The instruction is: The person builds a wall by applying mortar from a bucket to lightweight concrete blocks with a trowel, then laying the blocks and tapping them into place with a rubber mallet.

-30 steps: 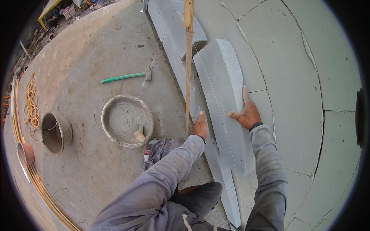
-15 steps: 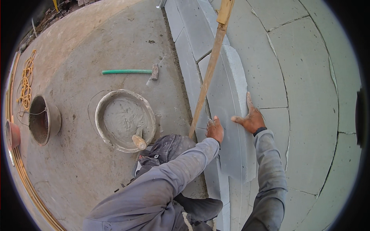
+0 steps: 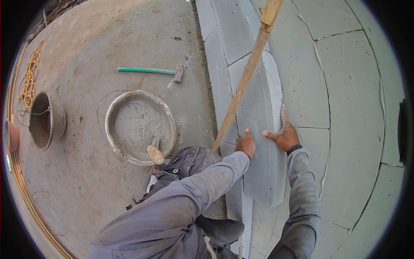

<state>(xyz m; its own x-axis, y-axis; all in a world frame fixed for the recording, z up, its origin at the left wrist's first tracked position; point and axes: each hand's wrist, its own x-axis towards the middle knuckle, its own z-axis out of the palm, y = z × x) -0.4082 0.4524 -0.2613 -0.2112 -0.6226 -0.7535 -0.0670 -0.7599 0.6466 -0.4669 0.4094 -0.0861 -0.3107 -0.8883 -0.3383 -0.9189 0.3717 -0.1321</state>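
Partly hidden, the lower end of the wooden pole (image 3: 246,82) disappears behind the person's left hand (image 3: 246,143), and its top runs out of the picture at the upper edge, so its full length cannot be seen. The bottom of the grey block (image 3: 263,129) is also covered by the left sleeve, and where it meets the row of blocks (image 3: 220,64) below is hard to make out.

The grey block stands on edge against the wall (image 3: 345,86), its long axis running from near the person's knees up and away toward the top of the view. Both hands rest on its upper face: the left hand near its left edge, fingers curled, possibly around the pole's foot, though the view does not settle that; the right hand (image 3: 284,136) lies flat and spread, palm down, near the block's right edge. The two hands sit close together, with a strip of block between them.

The pole leans from the left hand up to the right, crossing the block's face.

On the floor to the left sit a pan of mortar (image 3: 140,127) with a trowel (image 3: 154,152), a hammer (image 3: 151,71) and a bucket (image 3: 45,121).
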